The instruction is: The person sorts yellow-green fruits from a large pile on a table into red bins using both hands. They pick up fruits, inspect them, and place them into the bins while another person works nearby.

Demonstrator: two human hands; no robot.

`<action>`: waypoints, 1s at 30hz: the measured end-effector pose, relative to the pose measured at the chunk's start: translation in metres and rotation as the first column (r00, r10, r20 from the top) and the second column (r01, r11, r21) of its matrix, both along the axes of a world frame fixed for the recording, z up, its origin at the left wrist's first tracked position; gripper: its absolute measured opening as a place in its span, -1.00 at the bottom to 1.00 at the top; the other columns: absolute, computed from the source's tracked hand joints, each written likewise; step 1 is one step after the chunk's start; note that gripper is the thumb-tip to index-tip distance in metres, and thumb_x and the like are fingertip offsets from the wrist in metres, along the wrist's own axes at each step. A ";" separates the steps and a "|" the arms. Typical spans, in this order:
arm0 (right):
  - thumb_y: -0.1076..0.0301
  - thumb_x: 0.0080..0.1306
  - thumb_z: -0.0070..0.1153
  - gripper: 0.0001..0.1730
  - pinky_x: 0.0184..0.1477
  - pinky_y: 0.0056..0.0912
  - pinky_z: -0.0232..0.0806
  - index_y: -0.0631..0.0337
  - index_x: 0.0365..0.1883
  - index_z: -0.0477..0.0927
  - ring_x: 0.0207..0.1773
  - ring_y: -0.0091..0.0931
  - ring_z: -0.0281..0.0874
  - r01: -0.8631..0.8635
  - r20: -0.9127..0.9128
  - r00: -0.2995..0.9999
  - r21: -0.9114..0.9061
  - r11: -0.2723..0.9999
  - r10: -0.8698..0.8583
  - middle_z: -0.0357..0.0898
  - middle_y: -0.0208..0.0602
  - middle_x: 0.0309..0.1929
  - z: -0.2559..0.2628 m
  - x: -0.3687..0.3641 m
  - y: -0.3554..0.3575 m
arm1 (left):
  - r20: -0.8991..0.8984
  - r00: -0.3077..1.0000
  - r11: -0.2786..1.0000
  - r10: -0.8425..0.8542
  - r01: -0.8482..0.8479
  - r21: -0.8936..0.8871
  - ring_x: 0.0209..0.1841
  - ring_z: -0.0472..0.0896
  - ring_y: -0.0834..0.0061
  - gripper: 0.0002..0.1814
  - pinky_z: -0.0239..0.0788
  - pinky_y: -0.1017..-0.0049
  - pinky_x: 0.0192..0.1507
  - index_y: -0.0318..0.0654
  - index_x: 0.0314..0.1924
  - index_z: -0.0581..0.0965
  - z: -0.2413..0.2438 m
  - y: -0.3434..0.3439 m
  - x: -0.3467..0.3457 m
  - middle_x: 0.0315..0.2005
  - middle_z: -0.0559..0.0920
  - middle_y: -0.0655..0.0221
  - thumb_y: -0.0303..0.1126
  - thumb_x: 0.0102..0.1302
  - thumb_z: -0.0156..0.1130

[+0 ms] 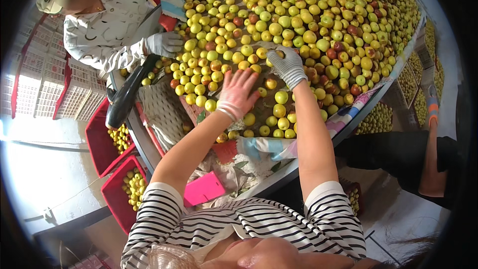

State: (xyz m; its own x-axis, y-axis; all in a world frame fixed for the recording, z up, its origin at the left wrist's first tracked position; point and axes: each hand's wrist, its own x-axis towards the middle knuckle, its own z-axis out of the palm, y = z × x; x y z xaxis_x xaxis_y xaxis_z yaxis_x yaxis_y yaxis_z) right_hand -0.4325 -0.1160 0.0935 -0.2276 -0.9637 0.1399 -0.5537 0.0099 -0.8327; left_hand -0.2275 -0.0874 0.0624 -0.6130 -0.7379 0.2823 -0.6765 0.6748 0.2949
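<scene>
A large heap of yellow-green and reddish jujube fruit (310, 11) covers the sorting table before me. My left hand (239, 91), in a thin red-and-white glove, lies palm down with fingers spread over the fruit, holding none that I can see. To its right my right hand (287, 65), in a grey-white striped glove, has its fingers curled round a dark, brownish fruit (280, 54). Loose yellow fruit (281, 97) lies on the brown table surface between my forearms. Under the fingers of my left hand the contact with the fruit is partly hidden.
Across the left corner a co-worker's gloved hands (164, 44) touch the heap. A pink phone case (204, 189) lies on cloth near my body. Red crates (125, 190) with fruit stand at lower left, stacked white crates (52, 78) behind. Another person's arm (432, 157) is at right, near filled crates.
</scene>
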 end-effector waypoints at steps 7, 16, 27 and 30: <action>0.07 0.09 0.23 -0.52 0.00 -0.32 0.38 0.36 -0.24 0.62 -0.13 -0.30 0.57 0.335 0.267 0.904 0.042 0.941 -0.334 0.61 -0.09 -0.16 0.016 -0.043 0.001 | 0.094 0.985 0.987 0.146 -0.151 0.052 0.45 0.13 0.21 -0.36 -0.18 0.23 0.48 -0.07 0.38 0.25 -0.014 -0.059 0.017 0.41 0.22 0.27 0.04 0.39 -0.02; 0.04 0.07 0.19 -0.11 0.35 -0.24 0.18 0.32 0.31 0.28 0.32 -0.15 0.32 0.263 -0.126 0.961 0.153 0.953 -0.246 0.32 0.14 0.28 -0.015 -0.043 -0.010 | 0.163 0.877 0.889 0.452 -0.457 -0.002 0.47 0.06 0.19 -0.27 -0.20 0.20 0.46 -0.11 0.40 0.20 -0.035 -0.034 0.133 0.41 0.18 0.16 0.12 0.36 -0.04; 0.05 0.14 0.09 -0.27 0.40 -0.16 0.12 0.10 0.29 0.38 0.38 -0.16 0.23 -0.597 -0.120 0.767 0.227 0.770 0.630 0.27 0.01 0.35 -0.029 0.097 0.016 | 0.059 0.877 0.817 0.476 -0.467 0.338 0.35 0.26 0.00 -0.36 0.16 0.24 0.33 -0.20 0.31 0.33 -0.045 0.053 0.209 0.33 0.27 -0.03 -0.08 0.30 0.18; -0.03 0.15 0.12 -0.35 0.23 -0.26 0.32 0.12 0.16 0.51 0.18 -0.26 0.47 -0.491 -0.082 0.856 0.178 0.853 0.510 0.41 -0.04 0.25 -0.021 0.085 0.012 | -0.073 0.883 0.863 0.464 -0.432 0.261 0.34 0.28 0.02 -0.41 0.17 0.25 0.33 -0.19 0.29 0.36 -0.023 0.044 0.189 0.32 0.30 0.01 -0.19 0.29 0.20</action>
State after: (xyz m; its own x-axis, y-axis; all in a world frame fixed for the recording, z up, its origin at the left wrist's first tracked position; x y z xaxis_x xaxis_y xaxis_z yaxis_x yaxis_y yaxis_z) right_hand -0.3475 -0.1037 0.0723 0.3003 -0.9537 -0.0161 -0.6128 -0.1800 -0.7694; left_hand -0.0386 -0.0433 0.0399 -0.1704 -0.9775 0.1244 -0.8344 0.2103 0.5094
